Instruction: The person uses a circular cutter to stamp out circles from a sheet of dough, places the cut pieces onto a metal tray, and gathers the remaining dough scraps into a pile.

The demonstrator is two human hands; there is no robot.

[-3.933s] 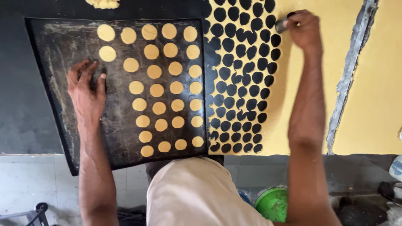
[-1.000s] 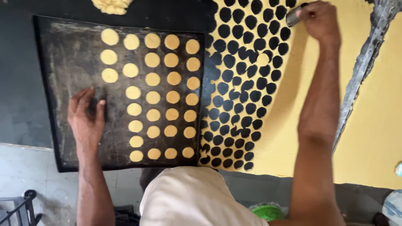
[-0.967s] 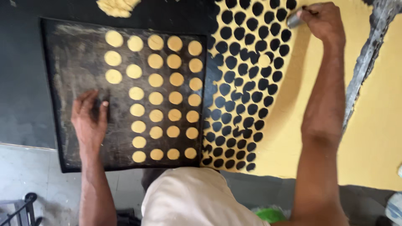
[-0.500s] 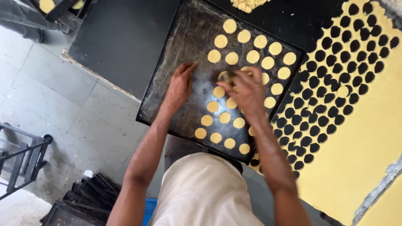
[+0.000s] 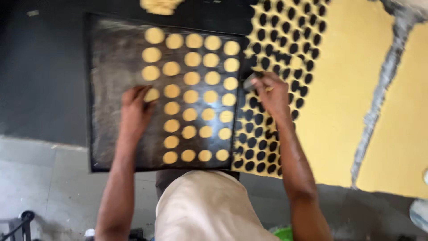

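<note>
A dark baking tray [image 5: 107,53] lies on the black worktop and carries several round yellow dough discs [image 5: 191,80] in rows. My left hand [image 5: 135,111] rests on the tray, fingertips touching a disc [image 5: 152,94] in the leftmost column. My right hand [image 5: 272,91] is at the tray's right edge, over the rolled yellow dough sheet [image 5: 343,89], and grips a small dark round cutter [image 5: 249,81]. The sheet's left part is full of round cut-out holes [image 5: 258,134].
A lump of dough scraps [image 5: 160,5] sits beyond the tray's far edge. A grey gap [image 5: 379,93] splits the dough sheet from a second yellow sheet [image 5: 401,129]. Grey floor tiles [image 5: 40,178] lie below the worktop edge; a green object [image 5: 283,233] shows by my waist.
My right hand left the tray and went right to the edge of the cut dough sheet. My left hand stayed on the tray. The camera swung back over the worktop.
</note>
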